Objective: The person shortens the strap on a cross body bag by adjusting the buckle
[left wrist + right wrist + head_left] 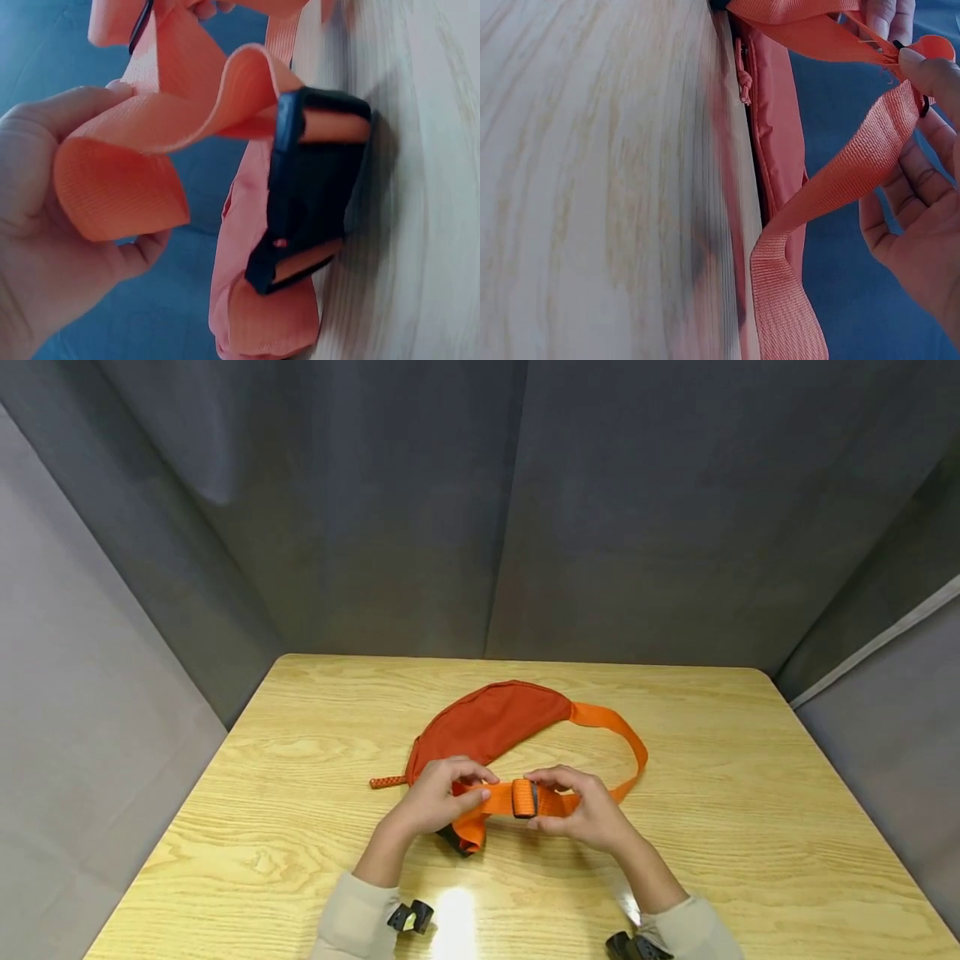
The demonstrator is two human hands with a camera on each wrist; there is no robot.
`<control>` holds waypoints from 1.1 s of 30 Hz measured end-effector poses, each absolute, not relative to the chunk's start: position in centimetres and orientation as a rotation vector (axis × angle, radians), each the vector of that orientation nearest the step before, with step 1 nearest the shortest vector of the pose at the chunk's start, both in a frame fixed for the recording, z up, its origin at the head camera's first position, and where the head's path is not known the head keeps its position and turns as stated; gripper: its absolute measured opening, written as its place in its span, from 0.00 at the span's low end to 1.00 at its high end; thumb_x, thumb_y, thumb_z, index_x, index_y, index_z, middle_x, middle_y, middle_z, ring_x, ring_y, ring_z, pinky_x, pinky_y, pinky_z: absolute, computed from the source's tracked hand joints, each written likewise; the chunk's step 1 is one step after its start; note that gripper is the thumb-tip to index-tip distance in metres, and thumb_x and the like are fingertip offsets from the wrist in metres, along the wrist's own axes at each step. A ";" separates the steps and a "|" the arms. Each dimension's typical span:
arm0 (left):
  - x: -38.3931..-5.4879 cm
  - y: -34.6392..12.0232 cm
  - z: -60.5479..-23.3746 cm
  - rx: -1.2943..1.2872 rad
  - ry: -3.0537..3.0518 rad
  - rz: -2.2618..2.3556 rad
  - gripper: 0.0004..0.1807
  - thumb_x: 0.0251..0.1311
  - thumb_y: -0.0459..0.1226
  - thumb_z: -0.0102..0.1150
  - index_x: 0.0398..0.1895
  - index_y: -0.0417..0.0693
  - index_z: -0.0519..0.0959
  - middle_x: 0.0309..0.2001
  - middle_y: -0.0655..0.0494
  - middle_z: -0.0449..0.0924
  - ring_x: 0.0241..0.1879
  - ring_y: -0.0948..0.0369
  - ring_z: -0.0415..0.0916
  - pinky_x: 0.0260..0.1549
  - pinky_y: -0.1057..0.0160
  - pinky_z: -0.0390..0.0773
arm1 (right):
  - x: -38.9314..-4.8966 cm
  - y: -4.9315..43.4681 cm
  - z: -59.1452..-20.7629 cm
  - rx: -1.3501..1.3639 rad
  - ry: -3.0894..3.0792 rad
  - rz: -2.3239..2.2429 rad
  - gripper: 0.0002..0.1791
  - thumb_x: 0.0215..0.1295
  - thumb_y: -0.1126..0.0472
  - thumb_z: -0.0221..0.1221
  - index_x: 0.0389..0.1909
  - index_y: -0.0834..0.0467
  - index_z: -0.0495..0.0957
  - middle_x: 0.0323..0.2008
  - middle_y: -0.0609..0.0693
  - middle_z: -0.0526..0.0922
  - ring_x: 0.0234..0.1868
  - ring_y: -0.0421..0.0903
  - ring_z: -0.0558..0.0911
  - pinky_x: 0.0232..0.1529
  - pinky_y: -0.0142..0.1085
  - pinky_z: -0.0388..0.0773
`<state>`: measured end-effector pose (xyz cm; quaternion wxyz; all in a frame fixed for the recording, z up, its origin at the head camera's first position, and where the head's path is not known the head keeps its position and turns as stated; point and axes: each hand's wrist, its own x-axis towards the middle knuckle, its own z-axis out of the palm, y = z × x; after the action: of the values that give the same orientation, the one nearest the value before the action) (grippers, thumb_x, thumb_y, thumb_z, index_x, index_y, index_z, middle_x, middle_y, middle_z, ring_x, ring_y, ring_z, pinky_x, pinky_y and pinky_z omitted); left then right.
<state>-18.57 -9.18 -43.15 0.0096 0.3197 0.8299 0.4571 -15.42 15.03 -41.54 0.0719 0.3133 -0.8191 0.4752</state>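
A red waist bag (491, 727) lies on the table with its orange strap (630, 747) looping off the right end. My left hand (435, 797) pinches the strap near its loose folded end (124, 199), between thumb and fingers. At the black strap slider (524, 799), my right hand (592, 810) grips with thumb and index finger; its other fingers are spread behind the strap in the right wrist view. The slider is held up in front of the bag. A black side-release buckle (311, 187), fastened, hangs below the left hand, close over the table.
The wooden table (262, 777) has a glossy light reflection near its front edge. A corded zipper pull (387, 782) sticks out from the bag's left end. Dark grey curtains (390, 527) stand behind the table, with light panels (75, 693) at the sides.
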 end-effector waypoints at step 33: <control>-18.6 -9.1 -43.0 1.005 2.533 1.453 0.06 0.60 0.34 0.59 0.38 0.43 0.82 0.32 0.64 0.78 0.32 0.65 0.72 0.30 0.65 0.73 | -17.4 15.6 -45.4 1.026 -2.408 1.462 0.26 0.43 0.61 0.74 0.47 0.52 0.79 0.41 0.43 0.81 0.37 0.47 0.79 0.40 0.45 0.74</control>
<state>-18.59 -9.05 -43.01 0.0266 0.3252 0.8199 0.4704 -17.41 15.63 -45.39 0.0717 0.3413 -0.8010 0.4865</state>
